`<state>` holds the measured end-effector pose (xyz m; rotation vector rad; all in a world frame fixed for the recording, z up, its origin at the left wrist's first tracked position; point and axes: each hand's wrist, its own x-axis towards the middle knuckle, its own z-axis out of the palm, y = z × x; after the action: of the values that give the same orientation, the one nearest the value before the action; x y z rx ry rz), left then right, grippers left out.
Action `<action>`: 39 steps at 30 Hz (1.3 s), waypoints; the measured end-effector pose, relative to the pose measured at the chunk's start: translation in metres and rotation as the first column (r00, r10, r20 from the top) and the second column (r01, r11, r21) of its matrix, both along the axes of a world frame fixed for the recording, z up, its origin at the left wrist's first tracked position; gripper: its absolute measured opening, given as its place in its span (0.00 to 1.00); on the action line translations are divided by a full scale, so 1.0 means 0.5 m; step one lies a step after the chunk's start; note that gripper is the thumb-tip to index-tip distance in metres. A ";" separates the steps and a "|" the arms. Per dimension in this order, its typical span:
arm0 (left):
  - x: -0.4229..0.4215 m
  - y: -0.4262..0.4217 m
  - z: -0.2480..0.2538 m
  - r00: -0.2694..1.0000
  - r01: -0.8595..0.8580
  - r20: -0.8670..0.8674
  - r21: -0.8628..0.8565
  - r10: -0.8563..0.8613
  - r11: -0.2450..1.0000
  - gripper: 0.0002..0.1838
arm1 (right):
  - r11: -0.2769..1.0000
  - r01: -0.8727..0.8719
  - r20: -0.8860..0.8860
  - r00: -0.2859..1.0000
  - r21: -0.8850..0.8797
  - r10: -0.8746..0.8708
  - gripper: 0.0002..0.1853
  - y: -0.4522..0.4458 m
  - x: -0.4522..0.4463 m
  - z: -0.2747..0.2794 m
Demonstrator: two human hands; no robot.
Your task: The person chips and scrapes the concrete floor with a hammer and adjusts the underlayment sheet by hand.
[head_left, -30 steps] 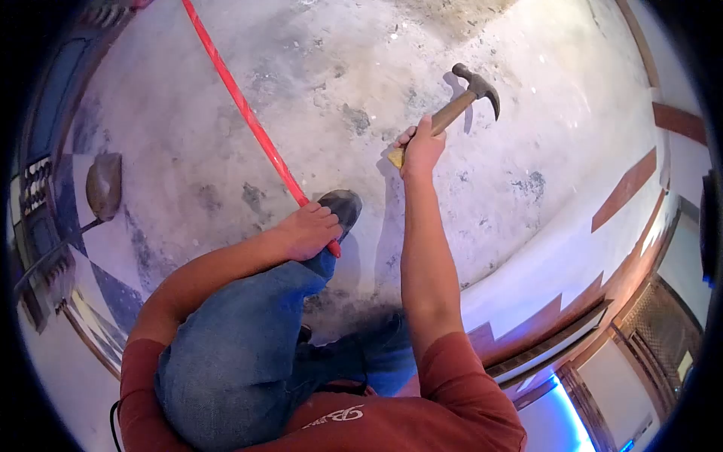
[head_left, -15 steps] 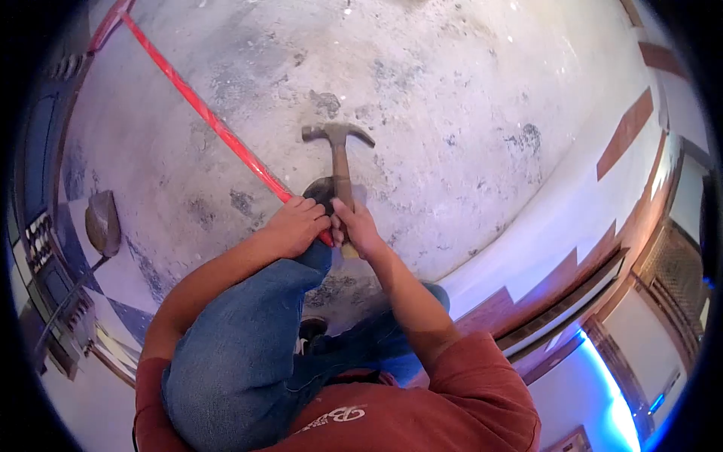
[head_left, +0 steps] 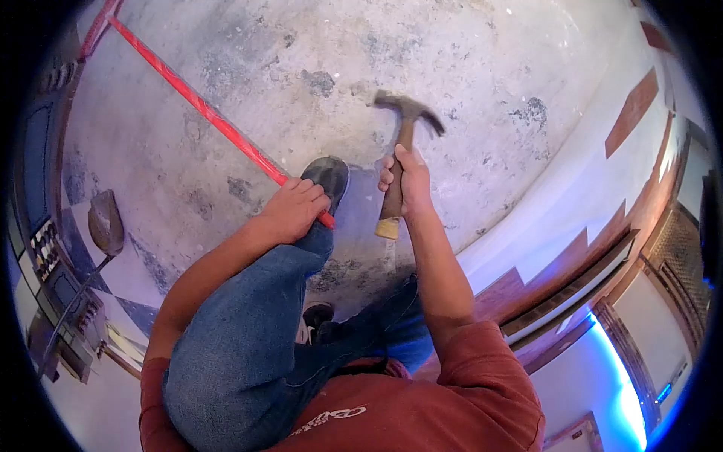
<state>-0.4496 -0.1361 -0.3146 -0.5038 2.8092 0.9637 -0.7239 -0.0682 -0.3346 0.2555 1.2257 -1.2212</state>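
My left hand (head_left: 299, 207) is closed around the near end of a long red strip (head_left: 207, 109), which looks wrapped in clear film and runs away to the upper left. Its tip pokes out below my fingers, close to my left knee. Off to the right, my right hand (head_left: 409, 177) grips a claw hammer (head_left: 406, 134) by its wooden handle. The hammer's head points away from me, claw to the right, and yellowish material covers the handle's butt. Both the head and the claw are slightly blurred. Hammer and strip are apart.
A dark shoe (head_left: 328, 177) rests on the stained concrete floor (head_left: 452, 151) between my hands. At left, a shovel-like blade (head_left: 105, 224) with a dark handle lies near checkered tiles. A white wall (head_left: 520, 226) with brown patches rises at right.
My right hand has carried the hammer right and away from my left hand, tilting its head to the right. The shoe shows more fully. My left hand keeps its grip on the strip.
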 end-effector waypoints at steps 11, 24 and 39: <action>-0.004 0.004 0.005 0.999 -0.002 0.043 0.034 0.001 0.999 0.08 | 0.988 -0.136 -0.495 0.856 0.066 0.151 0.11 -0.036 -0.042 -0.007; 0.000 0.007 -0.002 1.000 -0.016 -0.016 -0.044 0.015 0.999 0.06 | 0.996 0.067 -0.584 0.807 -0.061 -0.090 0.11 -0.134 -0.028 -0.010; -0.001 -0.004 -0.004 1.000 0.008 0.013 -0.044 -0.007 0.999 0.07 | 0.978 -0.199 -0.533 0.823 0.055 0.197 0.13 -0.152 -0.061 -0.037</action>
<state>-0.4500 -0.1378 -0.3166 -0.5024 2.8244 0.8958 -0.7543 -0.1441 -0.3529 -0.2390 1.6868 -1.1446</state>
